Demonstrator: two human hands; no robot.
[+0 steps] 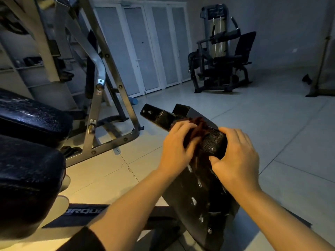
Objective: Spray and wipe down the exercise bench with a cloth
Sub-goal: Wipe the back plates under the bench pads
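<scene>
Atop the bench frame [197, 192] both hands grip — left [176, 149] blurred on cloth [196, 131], right [235, 160] on pad [214, 142].

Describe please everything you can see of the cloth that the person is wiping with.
The cloth is dark reddish-brown, soft and crumpled, with no pattern that can be made out in the dim light. It lies bunched on top of the black padded part of the bench, near its upper end. The left hand covers most of it, fingers curled over it and slightly blurred. The right hand grips the pad beside it; whether it touches the cloth cannot be told.
</scene>
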